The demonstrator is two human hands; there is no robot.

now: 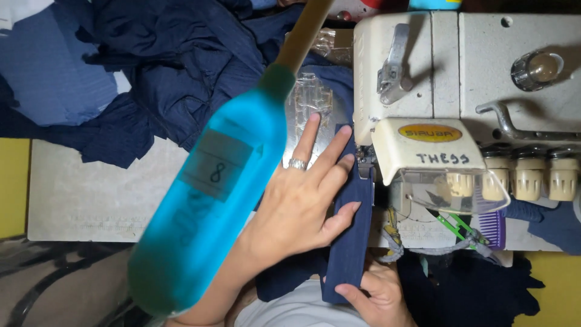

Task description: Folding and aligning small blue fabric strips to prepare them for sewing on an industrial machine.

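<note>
From the head camera, the left hand [302, 203] lies flat and open, fingers spread, pressing down on a narrow dark blue fabric strip [350, 236] that runs away from the person toward the sewing machine [460, 79]. A ring shows on one finger of that hand. The strip's long axis goes from near the person's body straight up to the needle area, just under the machine's cream front cover [423, 151], so its far end sits right beyond the left fingertips and touches the machine's foot region. The right hand [378, 297] is at the near end of the strip, fingers curled around its lower edge in a light pinch, with the thumb side hidden beneath the cloth. The left hand is the nearer of the two to the needle; the right is well back, close to the person's lap. Left of the left hand, a blurred bright blue bottle-shaped thing on a tan stick [212, 200] crosses the picture close to the camera and covers most of the left forearm and part of the table [85, 194]. Beyond it lies a heap of dark blue cloth [175, 66]. To the right of the hands, a purple comb [493, 218] and green-handled snips [457, 227] rest under the machine's row of knobs. The needle itself cannot be made out.
</note>
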